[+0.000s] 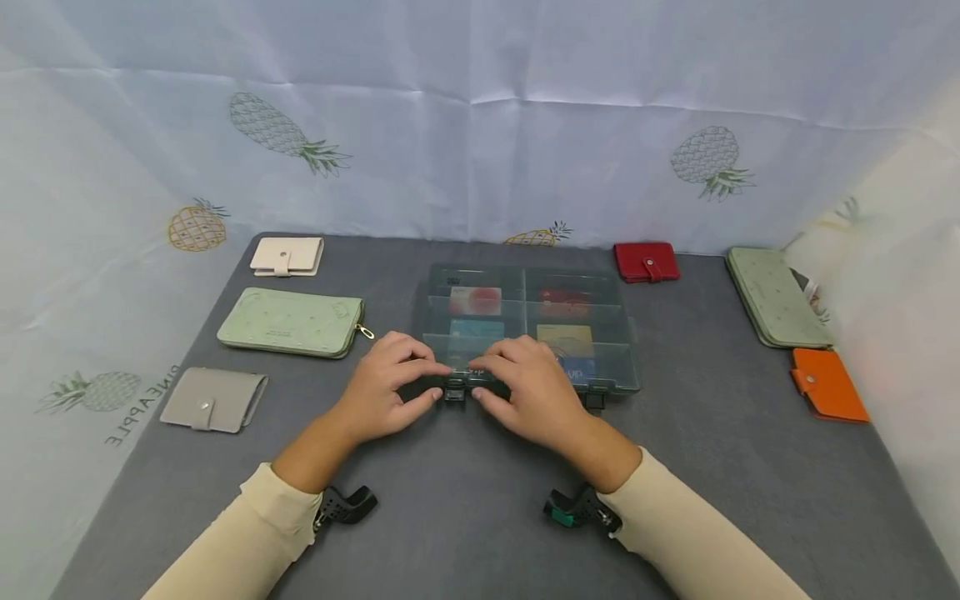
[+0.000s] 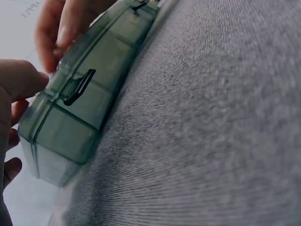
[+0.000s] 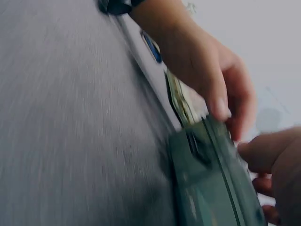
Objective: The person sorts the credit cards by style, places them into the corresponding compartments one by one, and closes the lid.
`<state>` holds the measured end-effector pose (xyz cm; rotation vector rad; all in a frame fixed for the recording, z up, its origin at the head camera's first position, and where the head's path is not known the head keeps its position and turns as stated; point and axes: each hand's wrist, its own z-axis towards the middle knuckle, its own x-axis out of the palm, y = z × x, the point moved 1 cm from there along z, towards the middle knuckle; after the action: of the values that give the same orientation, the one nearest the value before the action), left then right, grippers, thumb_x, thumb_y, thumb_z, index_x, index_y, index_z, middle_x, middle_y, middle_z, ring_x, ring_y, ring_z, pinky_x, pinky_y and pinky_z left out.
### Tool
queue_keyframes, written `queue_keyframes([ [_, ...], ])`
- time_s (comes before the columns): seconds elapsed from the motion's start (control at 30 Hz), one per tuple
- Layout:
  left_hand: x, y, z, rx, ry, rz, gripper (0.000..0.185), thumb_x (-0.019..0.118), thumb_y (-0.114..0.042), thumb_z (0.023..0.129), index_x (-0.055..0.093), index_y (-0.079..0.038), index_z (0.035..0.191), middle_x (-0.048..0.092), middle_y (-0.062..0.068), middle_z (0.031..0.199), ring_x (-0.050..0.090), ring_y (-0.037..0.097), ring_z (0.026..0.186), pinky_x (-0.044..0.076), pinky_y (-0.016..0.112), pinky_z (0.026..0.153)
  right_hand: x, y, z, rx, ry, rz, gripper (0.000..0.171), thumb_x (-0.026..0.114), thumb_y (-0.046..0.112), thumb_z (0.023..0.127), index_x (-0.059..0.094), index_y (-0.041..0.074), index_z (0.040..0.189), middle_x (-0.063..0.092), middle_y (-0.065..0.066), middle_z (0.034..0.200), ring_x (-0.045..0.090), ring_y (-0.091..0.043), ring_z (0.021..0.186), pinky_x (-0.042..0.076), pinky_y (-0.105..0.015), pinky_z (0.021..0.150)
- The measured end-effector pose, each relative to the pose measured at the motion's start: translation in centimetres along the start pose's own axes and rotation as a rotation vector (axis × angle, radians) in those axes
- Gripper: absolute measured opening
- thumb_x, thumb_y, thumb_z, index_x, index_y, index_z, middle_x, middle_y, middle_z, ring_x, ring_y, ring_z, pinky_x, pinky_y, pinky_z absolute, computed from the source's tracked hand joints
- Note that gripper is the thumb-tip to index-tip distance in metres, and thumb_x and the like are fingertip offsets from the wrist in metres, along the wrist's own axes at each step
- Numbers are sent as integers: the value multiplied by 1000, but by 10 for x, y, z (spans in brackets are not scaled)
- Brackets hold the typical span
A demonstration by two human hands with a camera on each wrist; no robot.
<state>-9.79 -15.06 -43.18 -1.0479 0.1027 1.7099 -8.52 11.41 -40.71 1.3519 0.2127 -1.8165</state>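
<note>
both hands [image 1: 457,387] curled on the front latch [image 1: 455,389] of a translucent green compartment box [image 1: 607,333], cards inside

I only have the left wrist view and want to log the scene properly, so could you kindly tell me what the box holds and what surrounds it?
Observer: The translucent green plastic compartment box holds cards.
Operator: Are both hands on it?
Observer: Yes, the left hand and right hand both grip its near edge by the black latch.
Operator: Anything else nearby?
Observer: A red snap wallet lies behind the box, to its right.
</note>
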Motion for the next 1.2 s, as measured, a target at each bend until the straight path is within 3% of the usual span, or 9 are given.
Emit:
queue_keyframes([
  [0.27, 6, 1, -1, -9, 72, 86, 36, 95, -20, 80, 78, -14, 112, 65, 3, 109, 58, 25, 102, 44, 48, 98, 23, 11, 6, 11, -20, -174, 53, 98, 41, 78, 74, 22, 121, 64, -1, 116, 55, -24, 94, 41, -44, 78],
  [0.47, 7, 0, 3, -4, 133, 130, 49, 102, -22, 74, 73, -14, 112, 63, 3, 111, 56, 28, 106, 45, 49, 99, 30, 10, 4, 0, -53, -237, 54, 98, 40, 78, 71, 21, 121, 64, -2, 117, 57, -26, 96, 45, -47, 81],
  [0.7, 7, 0, 5, -48, 100, 93, 28, 92, -23, 86, 75, -16, 107, 65, 0, 106, 56, 25, 103, 47, 46, 93, 32, 10, 6, 34, -111, -161, 27, 84, 38, 94, 76, 22, 114, 67, 2, 114, 59, -24, 96, 46, -46, 80],
  [0.83, 10, -4, 9, -58, 37, 98, 18, 89, -19, 88, 76, -15, 100, 67, 0, 100, 58, 25, 98, 47, 46, 91, 34, 13, 8, 62, -180, -154, 17, 83, 32, 94, 78, 22, 107, 69, 2, 107, 58, -24, 91, 47, -45, 78],
  [1.0, 12, -9, 12, -78, -7, 155, 14, 88, -19, 89, 77, -16, 96, 68, 1, 97, 60, 26, 94, 47, 49, 86, 32, 14, 7, 74, -206, -106, 19, 85, 29, 93, 79, 21, 109, 69, 1, 107, 59, -25, 92, 47, -47, 80],
  [1.2, 26, -34, 22, -68, -38, 219, 9, 81, -18, 89, 79, -16, 98, 70, 1, 101, 63, 26, 95, 48, 51, 83, 9, 7, -13, 74, -170, 131, 27, 83, 23, 95, 79, 16, 120, 71, -1, 119, 62, -26, 108, 47, -53, 91],
])
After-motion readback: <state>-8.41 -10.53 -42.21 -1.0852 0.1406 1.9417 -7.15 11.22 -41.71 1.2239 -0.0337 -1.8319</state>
